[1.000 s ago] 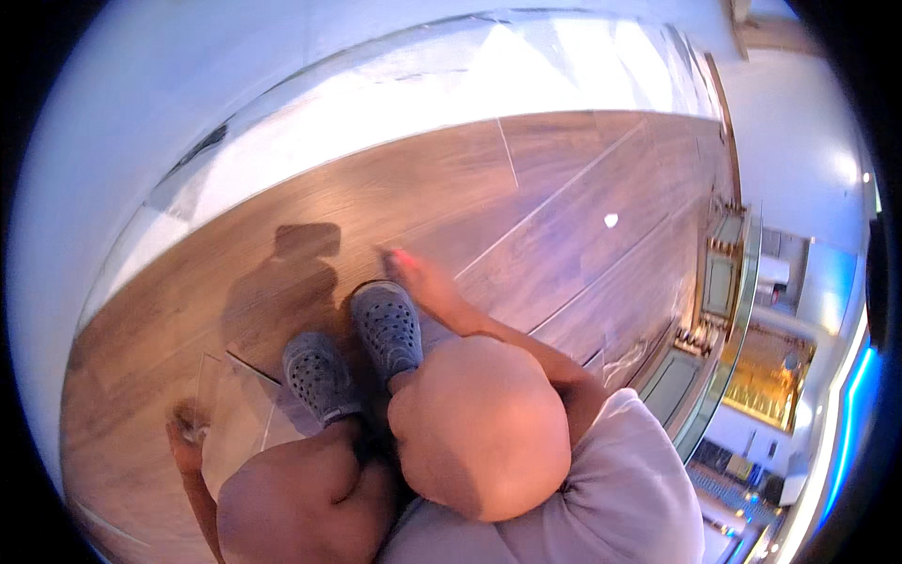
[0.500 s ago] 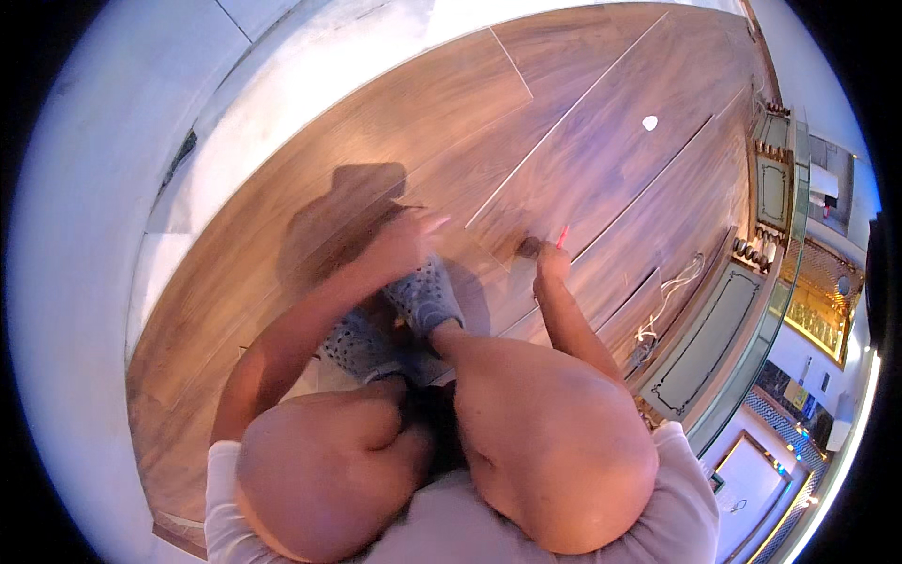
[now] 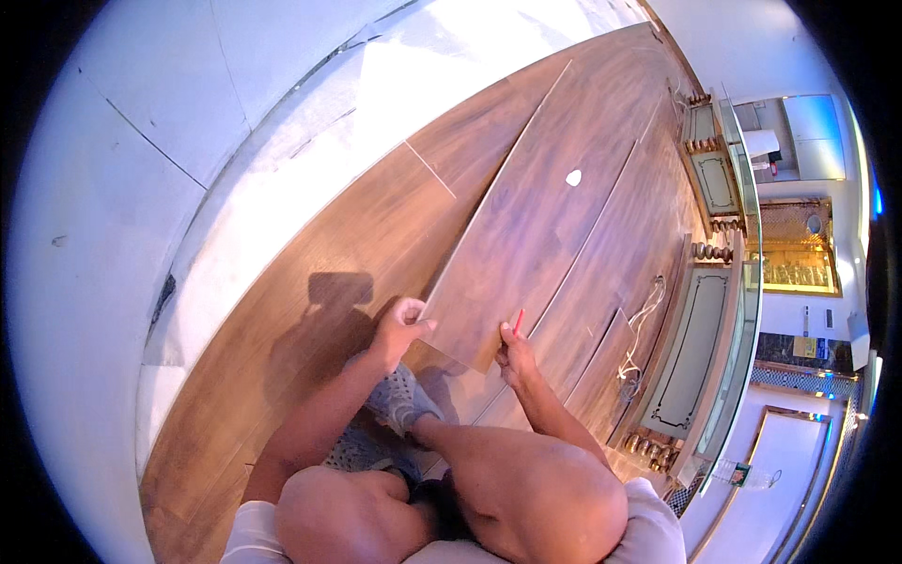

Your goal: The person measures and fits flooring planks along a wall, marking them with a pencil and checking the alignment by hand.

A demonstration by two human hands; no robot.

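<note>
A long brown wood-look floor plank [image 3: 526,216] runs away from me, its near end lifted off the floor. My left hand [image 3: 404,331] is closed on the plank's near left corner, thumb on top. Closed at the near right corner is my right hand [image 3: 515,355], its thumb pointing up beside the plank. A thin red stick, like a pencil [image 3: 520,321], pokes up out of that same hand. Its lower part is hidden by the fingers. Below the hands are my grey spotted shoes [image 3: 399,399].
Other planks [image 3: 319,282] cover the floor on both sides. A small white piece [image 3: 573,178] lies on the lifted plank. Pale cables [image 3: 639,329] lie at the right, by a grey panelled counter [image 3: 686,343] with a glass edge. A white surface [image 3: 310,141] borders the left.
My left hand has moved from above my shoe to the plank's near corner and closed on it. The right hand has come to the other corner. The plank's near end is raised.
</note>
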